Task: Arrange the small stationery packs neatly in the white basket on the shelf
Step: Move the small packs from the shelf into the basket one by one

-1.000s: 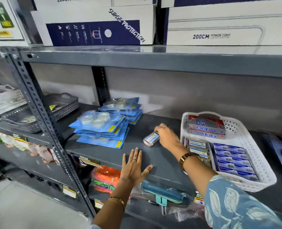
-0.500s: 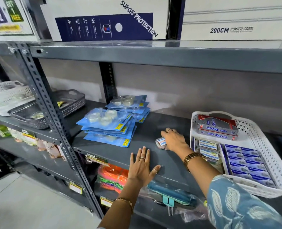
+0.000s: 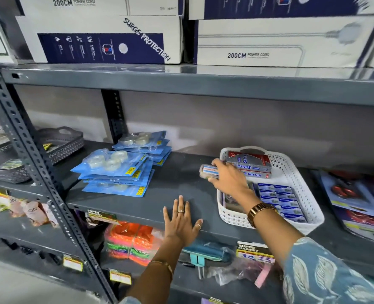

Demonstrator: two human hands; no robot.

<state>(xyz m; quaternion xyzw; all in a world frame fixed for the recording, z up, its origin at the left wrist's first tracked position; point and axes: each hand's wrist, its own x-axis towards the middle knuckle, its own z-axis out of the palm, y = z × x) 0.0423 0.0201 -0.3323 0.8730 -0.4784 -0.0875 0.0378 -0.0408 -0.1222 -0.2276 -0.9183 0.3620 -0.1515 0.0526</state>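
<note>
A white perforated basket (image 3: 300,172) stands on the grey shelf (image 3: 177,185) at the right. Inside it lie a row of blue stationery packs (image 3: 278,200) and, at the back, stacked grey-and-red boxes (image 3: 250,164). My right hand (image 3: 230,178) is shut on a small white pack with a blue-and-red label (image 3: 208,171), held in the air just above the basket's left rim. My left hand (image 3: 181,220) lies flat on the shelf's front edge, fingers spread, holding nothing.
Two piles of blue blister cards of tape rolls (image 3: 118,170) sit left of the basket. A grey basket (image 3: 61,141) stands on the neighbouring shelf. Large power-cord boxes (image 3: 107,38) fill the shelf above. Bright packs (image 3: 129,240) lie on the shelf below.
My right hand has lifted the small pack off the shelf and carried it right, up to the basket's left rim. The left hand has stayed flat on the shelf.
</note>
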